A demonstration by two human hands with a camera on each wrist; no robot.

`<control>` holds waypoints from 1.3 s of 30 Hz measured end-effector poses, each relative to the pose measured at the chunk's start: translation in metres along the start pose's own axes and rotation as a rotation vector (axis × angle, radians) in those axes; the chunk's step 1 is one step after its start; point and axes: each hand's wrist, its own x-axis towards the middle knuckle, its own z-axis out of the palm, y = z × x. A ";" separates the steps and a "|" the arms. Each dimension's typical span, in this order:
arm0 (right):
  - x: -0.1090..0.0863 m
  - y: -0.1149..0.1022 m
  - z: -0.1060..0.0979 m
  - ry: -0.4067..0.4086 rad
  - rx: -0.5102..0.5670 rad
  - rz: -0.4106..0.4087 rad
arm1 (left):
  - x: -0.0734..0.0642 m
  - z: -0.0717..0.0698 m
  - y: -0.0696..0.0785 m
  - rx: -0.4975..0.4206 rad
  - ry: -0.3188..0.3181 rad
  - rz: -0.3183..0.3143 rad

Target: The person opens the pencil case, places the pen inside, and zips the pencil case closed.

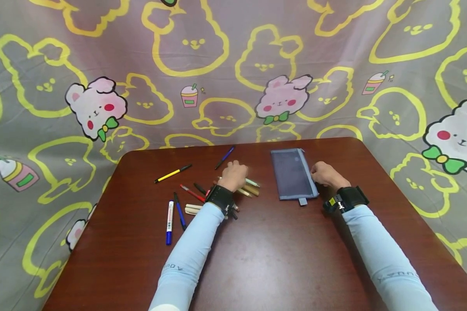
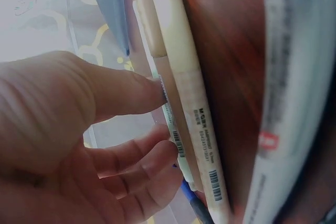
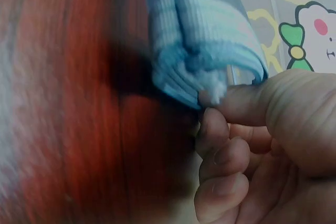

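Note:
Over the pile of pens at the middle of the table, my left hand (image 1: 235, 175) pinches a pale green pen (image 2: 178, 144) between thumb and fingers. Close beside that pen lie a cream pen (image 2: 202, 124) with a printed barcode and a tan pen (image 1: 251, 190). A blue-grey mesh zip pouch (image 1: 292, 175) lies flat to the right of the pile. At its right edge, my right hand (image 1: 328, 176) pinches the light blue fabric trim (image 3: 184, 72) between thumb and index finger. The left hand and wrist strap hide part of the pile.
A yellow pen (image 1: 173, 173) and a blue pen (image 1: 225, 157) lie toward the back. Left of the pile are a white marker (image 1: 169, 222) with a blue cap, another blue pen (image 1: 180, 211) and a red pen (image 1: 192, 192). A patterned curtain (image 1: 225, 86) hangs behind the table.

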 end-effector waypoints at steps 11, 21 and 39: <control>-0.005 0.002 0.001 0.007 0.035 -0.009 | 0.001 0.002 -0.003 0.044 0.000 0.020; -0.009 -0.005 -0.011 0.074 0.083 0.001 | 0.002 -0.003 -0.012 0.035 0.011 0.079; -0.016 -0.015 -0.038 0.133 0.114 -0.005 | 0.003 -0.025 -0.017 -0.090 0.132 0.171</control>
